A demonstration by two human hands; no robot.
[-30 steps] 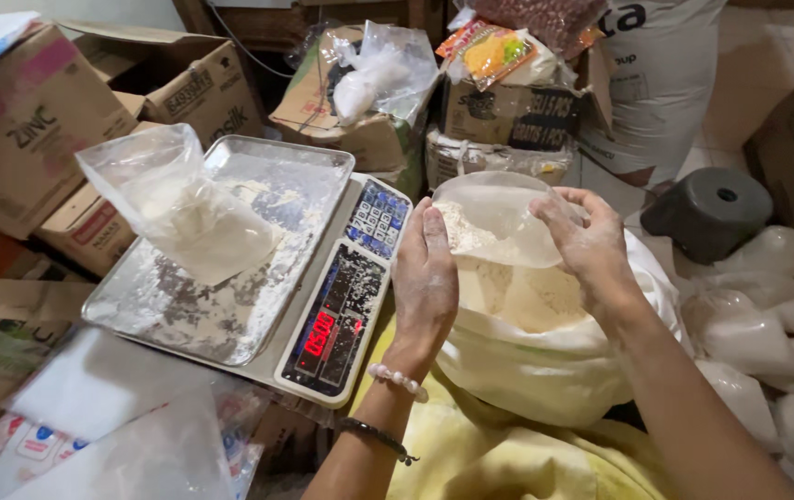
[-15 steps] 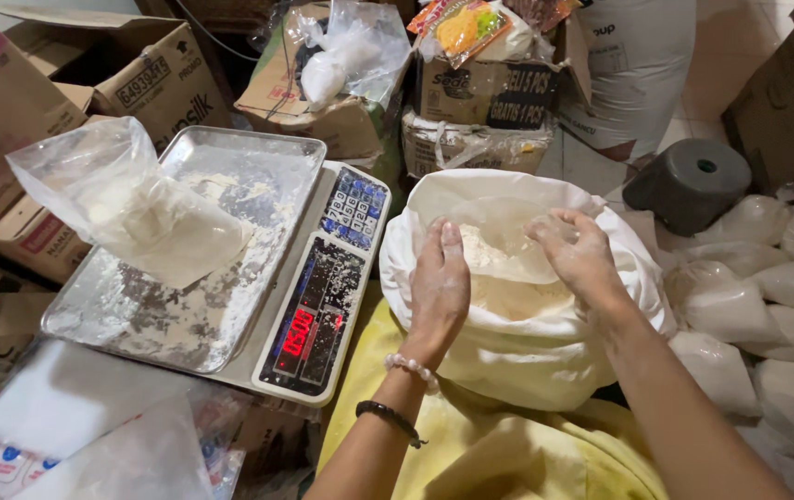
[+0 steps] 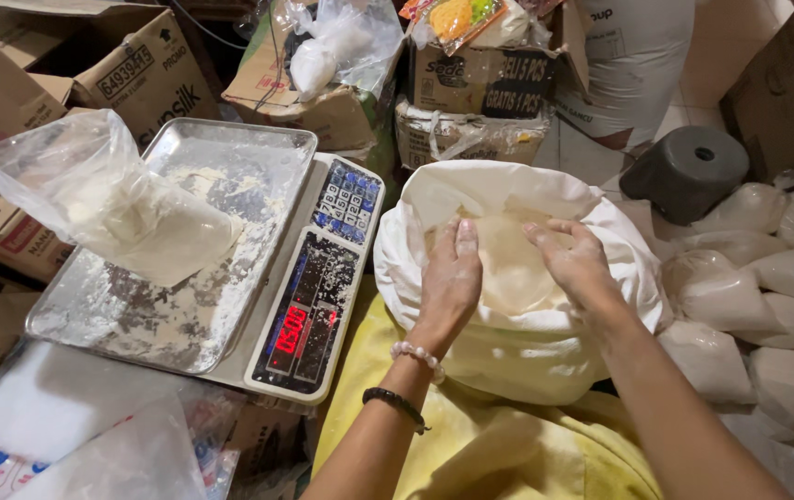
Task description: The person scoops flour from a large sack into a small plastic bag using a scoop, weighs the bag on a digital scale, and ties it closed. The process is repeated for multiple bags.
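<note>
Head view is showing both hands working inside a big white sack (image 3: 517, 352) of flour that is sitting against the person's yellow lap. The left hand (image 3: 448, 278) is lying flat with fingers straight and together, palm turned inward, its grip released and pressing on a thin clear bag (image 3: 508, 264) down in the sack's mouth. The right hand (image 3: 578, 264) is spreading its fingers loosely over the same bag from the other side, also not clenched around anything; whether either thumb is pinching the film I cannot tell. The bag is sitting between the two palms, low in the flour and looking barely filled.

To the left, a steel tray (image 3: 258, 157) on an electronic scale (image 3: 309, 315) is already carrying one part-filled flour bag (image 3: 128, 218), its top standing open and untied. To the right, many tied white packets (image 3: 786, 306) are lying heaped on the floor, so a good share looks finished, while the sack is looking well stocked, suggesting plenty left to portion
</note>
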